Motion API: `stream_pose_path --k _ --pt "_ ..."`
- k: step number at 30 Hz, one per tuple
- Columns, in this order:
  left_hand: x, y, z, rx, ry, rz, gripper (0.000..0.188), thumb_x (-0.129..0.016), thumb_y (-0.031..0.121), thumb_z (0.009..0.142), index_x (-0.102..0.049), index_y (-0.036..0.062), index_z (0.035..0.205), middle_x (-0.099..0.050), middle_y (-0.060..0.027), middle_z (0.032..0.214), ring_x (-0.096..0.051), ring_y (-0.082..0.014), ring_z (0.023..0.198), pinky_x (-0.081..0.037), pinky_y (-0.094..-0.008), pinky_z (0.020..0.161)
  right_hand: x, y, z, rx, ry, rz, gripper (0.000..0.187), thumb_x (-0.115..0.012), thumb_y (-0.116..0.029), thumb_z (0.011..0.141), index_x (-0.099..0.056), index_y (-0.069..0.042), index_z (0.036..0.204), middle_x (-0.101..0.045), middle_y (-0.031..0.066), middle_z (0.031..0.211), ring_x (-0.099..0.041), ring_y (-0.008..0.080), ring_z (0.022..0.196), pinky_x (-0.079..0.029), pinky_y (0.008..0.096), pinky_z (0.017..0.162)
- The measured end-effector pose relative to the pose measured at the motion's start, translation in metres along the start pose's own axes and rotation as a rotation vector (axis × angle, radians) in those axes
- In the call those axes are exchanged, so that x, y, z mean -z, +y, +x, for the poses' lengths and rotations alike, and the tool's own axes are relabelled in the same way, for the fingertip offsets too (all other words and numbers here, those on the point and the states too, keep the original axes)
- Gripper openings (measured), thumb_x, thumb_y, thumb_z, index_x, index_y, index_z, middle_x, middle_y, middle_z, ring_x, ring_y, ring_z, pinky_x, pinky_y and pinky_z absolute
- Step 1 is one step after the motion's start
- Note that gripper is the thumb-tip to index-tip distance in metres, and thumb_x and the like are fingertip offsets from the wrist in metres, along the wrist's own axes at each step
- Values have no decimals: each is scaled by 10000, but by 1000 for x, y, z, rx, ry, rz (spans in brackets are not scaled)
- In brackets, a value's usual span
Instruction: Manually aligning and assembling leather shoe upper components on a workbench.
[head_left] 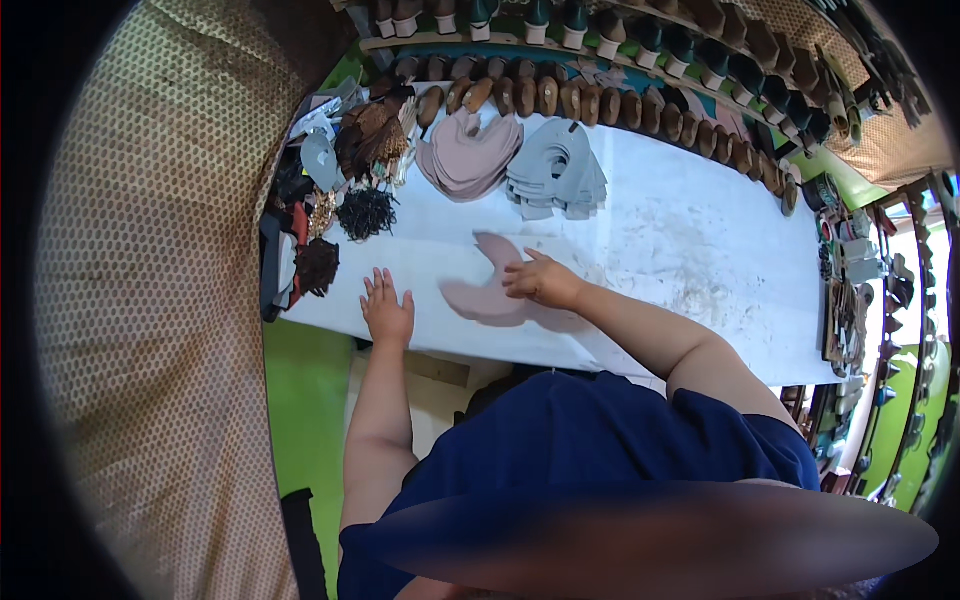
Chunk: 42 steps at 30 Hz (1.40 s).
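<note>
A pale pink U-shaped shoe upper piece (490, 302) is over the white table in front of me, its edges smeared by motion. My right hand (545, 280) is at its right side, fingers bent and closed on it; the thumb side faces away from me. To the left, my left hand (388, 310) rests near the table's front edge with its fingers spread, holding nothing. Farther back lies a stack of similar pink pieces (468, 155). Beside that is a pile of grey pieces (558, 170) with cut-out openings.
The white table (700, 230) has dark smudges on its right part. Brown shoe lasts (570, 100) line its far edge, below a shelf of heeled shoes (613, 35). At the left end are brown and black bundles (367, 212). A patterned curtain (170, 300) hangs at the left.
</note>
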<state>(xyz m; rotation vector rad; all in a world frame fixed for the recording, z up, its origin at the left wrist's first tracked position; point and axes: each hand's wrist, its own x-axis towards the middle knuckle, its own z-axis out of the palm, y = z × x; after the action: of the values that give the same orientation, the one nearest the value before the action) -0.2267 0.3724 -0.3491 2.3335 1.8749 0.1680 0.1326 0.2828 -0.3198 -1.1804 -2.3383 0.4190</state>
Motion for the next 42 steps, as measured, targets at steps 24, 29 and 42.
stream_pose_path --k 24,29,42 --pt "10 19 5 -8 -46 -3 834 -573 446 903 -234 74 1568 -174 -129 1650 -150 -324 1522 -104 -508 1222 8 -13 -39 -442 5 23 152 -647 -119 746 -739 -63 853 -734 83 1002 -663 295 1003 -488 443 933" --pt "20 -15 36 -184 -40 -140 853 -632 380 894 -224 34 1558 -173 -156 1644 -144 -343 1518 -111 -488 1223 -14 -1 55 -300 200 -112 141 -675 -138 739 -737 -69 845 -733 82 995 -669 292 956 -505 423 890" --pt "31 -93 93 -343 -127 -160 867 -616 442 879 -249 30 1548 -202 -150 1637 -170 -333 1515 -154 -520 1205 -102 9 275 -205 91 -216 136 -720 -225 779 -769 -233 906 -644 -35 905 -580 183 1008 -351 544 1045"
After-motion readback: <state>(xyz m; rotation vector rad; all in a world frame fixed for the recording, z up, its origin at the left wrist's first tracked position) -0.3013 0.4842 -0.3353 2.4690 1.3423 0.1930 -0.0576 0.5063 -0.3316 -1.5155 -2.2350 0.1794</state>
